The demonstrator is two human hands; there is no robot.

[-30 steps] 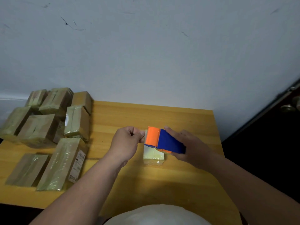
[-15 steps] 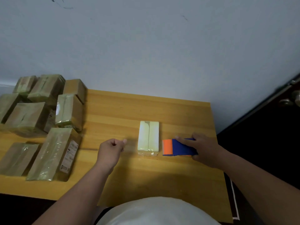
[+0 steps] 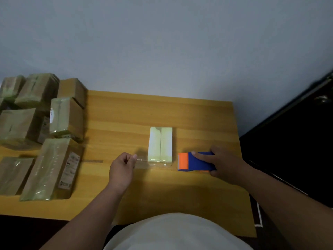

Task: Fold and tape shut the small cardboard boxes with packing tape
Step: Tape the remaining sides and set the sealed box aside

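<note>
Pile of taped brown cardboard boxes (image 3: pixel 45 134) at the wooden table's (image 3: pixel 126 112) left, left hand (image 3: pixel 122 166) pinching clear tape strip (image 3: pixel 153 164), now drawn longer than before, pale tape-wrapped small box (image 3: pixel 160 144) lying flat at centre, right hand (image 3: pixel 223 163) gripping blue-and-orange tape dispenser (image 3: pixel 195 161) just right of it, as before.

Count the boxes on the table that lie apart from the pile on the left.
1. A single small box lies at the table's middle, between the left hand and the tape dispenser under the right hand. Every other box sits in the left pile.
</note>
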